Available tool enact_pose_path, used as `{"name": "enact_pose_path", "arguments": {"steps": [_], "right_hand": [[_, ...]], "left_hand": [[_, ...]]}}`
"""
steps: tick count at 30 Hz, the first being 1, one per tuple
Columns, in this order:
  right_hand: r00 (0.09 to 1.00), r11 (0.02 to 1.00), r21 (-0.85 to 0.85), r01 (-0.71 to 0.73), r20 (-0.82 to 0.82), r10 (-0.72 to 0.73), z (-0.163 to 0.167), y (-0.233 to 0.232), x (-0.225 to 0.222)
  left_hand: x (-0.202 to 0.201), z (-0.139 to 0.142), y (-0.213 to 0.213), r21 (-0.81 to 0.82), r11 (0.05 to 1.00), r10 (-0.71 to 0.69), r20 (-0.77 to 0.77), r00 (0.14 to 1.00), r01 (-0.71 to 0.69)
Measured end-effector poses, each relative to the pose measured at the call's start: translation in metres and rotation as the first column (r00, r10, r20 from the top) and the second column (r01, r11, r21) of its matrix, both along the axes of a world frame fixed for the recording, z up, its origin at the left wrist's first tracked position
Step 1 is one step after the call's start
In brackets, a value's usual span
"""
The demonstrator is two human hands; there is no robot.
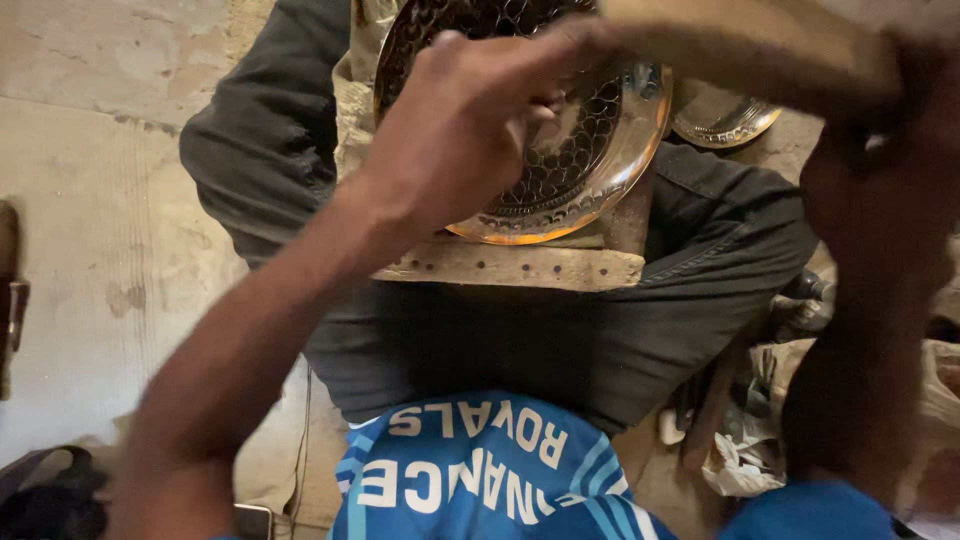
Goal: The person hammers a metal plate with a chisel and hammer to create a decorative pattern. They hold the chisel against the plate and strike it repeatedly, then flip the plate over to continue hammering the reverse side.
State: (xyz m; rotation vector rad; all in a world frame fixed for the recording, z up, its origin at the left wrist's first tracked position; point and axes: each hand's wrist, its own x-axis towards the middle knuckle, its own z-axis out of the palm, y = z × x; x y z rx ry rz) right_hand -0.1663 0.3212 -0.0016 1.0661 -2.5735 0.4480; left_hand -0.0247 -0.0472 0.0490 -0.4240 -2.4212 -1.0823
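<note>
the left hand hangs over a round metal plate, fingers curled in toward the palm and pinched at something small against the plate's face; what the fingertips have hold of is hidden by the hand itself, so i cannot tell it. the plate is shiny, brassy to coppery at its smooth raised rim, and its middle is covered with a dense hammered pattern of small scale-like cells. it rests tilted on a worn wooden block, pale, chipped and dotted with small holes, which lies across the person's lap on dark grey trousers. the right hand is raised close to the camera, blurred and dark, closed round a long brownish wooden handle that runs across the top of the view; how tightly the fingers wrap it is lost in the blur. behind the plate, at the upper right, a second patterned metal plate lies on the ground. a blue shirt with white lettering and pale stripes fills the bottom edge. the floor at the left is rough, stained grey concrete. crumpled cloth and paper scraps lie at the right, beside the knee.
</note>
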Motion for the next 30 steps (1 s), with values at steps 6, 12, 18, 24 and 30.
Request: {"name": "enact_pose_path", "arguments": {"steps": [6, 12, 18, 24, 30], "right_hand": [[0.999, 0.983, -0.184, 0.002, -0.053, -0.012, -0.01, -0.026, 0.032], [0.988, 0.913, -0.399, 0.08, 0.151, -0.021, -0.016, -0.038, 0.049], [0.986, 0.906, -0.415, 0.083, 0.167, -0.013, -0.009, -0.044, 0.055], [0.85, 0.898, -0.413, 0.152, 0.518, 0.094, 0.01, -0.074, 0.091], [0.883, 0.926, -0.376, 0.023, 0.442, 0.157, 0.031, -0.116, 0.089]], "left_hand": [[-0.015, 0.018, -0.003, -0.133, 0.976, -0.138, 0.229, 0.964, 0.172], [-0.019, 0.026, -0.003, -0.197, 0.957, -0.175, 0.193, 0.965, 0.213], [-0.018, 0.024, -0.007, -0.134, 0.958, -0.211, 0.266, 0.941, 0.253], [-0.011, 0.02, -0.032, 0.076, 0.996, -0.051, 0.082, 0.995, 0.045], [0.006, 0.016, -0.038, 0.075, 0.996, 0.044, 0.013, 0.999, -0.045]]}}
